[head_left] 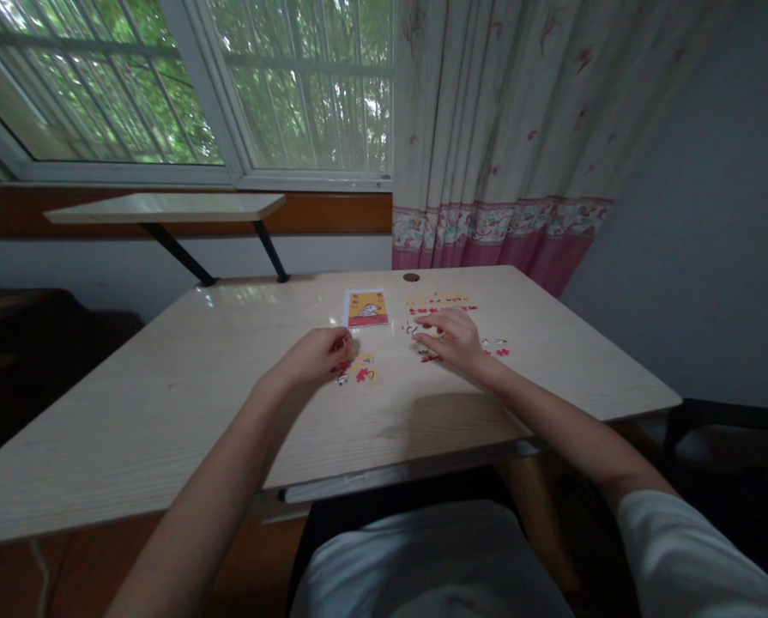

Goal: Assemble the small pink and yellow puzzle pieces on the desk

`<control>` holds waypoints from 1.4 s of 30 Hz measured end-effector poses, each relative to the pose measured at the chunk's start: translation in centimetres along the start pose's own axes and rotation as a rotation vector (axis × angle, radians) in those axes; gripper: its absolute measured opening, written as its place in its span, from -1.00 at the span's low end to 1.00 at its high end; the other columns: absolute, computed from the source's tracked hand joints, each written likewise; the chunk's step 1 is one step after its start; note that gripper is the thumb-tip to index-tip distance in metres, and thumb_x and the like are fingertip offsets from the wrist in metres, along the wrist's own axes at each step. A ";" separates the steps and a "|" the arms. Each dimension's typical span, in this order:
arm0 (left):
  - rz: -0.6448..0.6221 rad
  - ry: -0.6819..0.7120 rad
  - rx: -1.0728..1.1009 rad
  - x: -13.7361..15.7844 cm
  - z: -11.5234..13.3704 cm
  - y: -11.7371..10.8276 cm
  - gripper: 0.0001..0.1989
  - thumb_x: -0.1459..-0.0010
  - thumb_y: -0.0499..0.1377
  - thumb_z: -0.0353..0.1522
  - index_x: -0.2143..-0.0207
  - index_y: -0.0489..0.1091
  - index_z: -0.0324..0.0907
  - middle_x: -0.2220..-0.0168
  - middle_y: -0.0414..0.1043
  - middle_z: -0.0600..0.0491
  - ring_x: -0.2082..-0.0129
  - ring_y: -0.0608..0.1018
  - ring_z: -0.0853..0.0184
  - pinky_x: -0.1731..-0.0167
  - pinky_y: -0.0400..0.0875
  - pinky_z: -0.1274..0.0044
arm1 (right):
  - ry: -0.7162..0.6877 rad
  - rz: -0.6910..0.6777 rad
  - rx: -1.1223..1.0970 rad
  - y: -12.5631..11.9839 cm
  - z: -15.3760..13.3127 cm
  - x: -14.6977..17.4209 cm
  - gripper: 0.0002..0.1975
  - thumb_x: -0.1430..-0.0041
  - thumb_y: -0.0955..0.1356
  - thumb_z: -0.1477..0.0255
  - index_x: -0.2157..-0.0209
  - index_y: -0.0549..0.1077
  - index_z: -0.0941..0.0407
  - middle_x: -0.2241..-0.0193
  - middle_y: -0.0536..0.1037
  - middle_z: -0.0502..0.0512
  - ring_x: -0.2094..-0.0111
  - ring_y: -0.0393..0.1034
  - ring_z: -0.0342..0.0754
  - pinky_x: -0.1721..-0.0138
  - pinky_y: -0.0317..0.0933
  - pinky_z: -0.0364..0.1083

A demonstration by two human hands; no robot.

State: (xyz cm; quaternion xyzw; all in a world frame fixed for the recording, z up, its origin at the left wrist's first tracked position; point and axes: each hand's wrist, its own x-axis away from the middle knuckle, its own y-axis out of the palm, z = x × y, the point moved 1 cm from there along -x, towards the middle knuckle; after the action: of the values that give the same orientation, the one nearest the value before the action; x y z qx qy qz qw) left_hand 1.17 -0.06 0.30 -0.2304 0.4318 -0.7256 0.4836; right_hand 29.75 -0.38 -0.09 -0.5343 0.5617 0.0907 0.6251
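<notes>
My left hand (324, 352) is curled closed just above and beside a small loose pile of jigsaw puzzle pieces (363, 374) in red, yellow and white. Whatever its fingers may hold is hidden. To the right, my right hand (453, 336) reaches over the desk with thumb and fingers apart, and nothing shows between them. Beneath and around it lie more pieces, partly covered by the hand. Behind it, yellow and red pieces (440, 300) are laid out in rows. A picture card (367, 309) with a white cartoon animal on orange and red lies between the hands, farther back.
The pale wooden desk (229, 403) carries a raised shelf (178, 206) on black legs at the back left. Several pieces (496, 348) lie right of my right hand. A round cable hole (412, 277) is near the back edge, before the curtain (486, 172).
</notes>
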 end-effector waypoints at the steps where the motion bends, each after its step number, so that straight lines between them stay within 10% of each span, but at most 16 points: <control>1: -0.019 -0.013 -0.009 0.0 -0.1 0.0 -0.84 -0.12 0.04 -0.31 0.39 0.35 -0.19 0.54 0.40 0.08 0.56 0.43 0.38 0.54 0.17 0.58 | -0.003 0.000 0.001 0.0 0.0 0.0 -0.77 -0.18 0.36 0.21 0.23 0.55 0.02 0.33 0.61 0.09 0.29 0.45 -0.03 0.16 0.22 0.00; 13: -0.015 -0.024 -0.096 0.2 -0.2 -0.6 -0.84 -0.01 0.05 -0.37 0.41 0.41 -0.21 0.52 0.44 0.04 0.53 0.41 0.36 0.50 0.18 0.56 | 0.037 -0.232 -0.023 -2.7 2.5 -1.6 -0.74 -0.16 0.36 0.22 0.23 0.54 0.09 0.36 0.58 0.10 0.39 0.40 -0.09 0.26 0.21 -0.08; 25: -0.085 -0.063 -0.140 0.2 -0.6 -0.6 -0.84 -0.01 0.06 -0.34 0.43 0.41 -0.21 0.50 0.46 0.02 0.52 0.41 0.34 0.49 0.14 0.55 | 0.686 -0.743 -0.062 -12.9 12.7 4.9 -0.52 0.08 0.37 0.02 0.33 0.57 0.16 0.57 0.47 0.06 0.54 0.27 -0.13 0.48 0.14 -0.13; 42: -0.101 -0.075 -0.179 0.2 -0.6 -0.6 -0.80 -0.05 0.07 -0.31 0.40 0.43 -0.22 0.46 0.47 -0.01 0.50 0.42 0.35 0.47 0.17 0.55 | 0.819 -0.788 -0.050 -13.0 15.8 6.9 -0.44 0.22 0.40 0.00 0.32 0.55 0.18 0.59 0.40 0.01 0.56 0.21 -0.16 0.48 0.11 -0.13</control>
State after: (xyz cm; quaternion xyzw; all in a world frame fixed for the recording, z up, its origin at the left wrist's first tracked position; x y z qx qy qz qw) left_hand 0.30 0.11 0.51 -0.3213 0.4644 -0.6983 0.4398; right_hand 51.08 3.04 -1.46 -0.7098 0.5140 -0.3506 0.3302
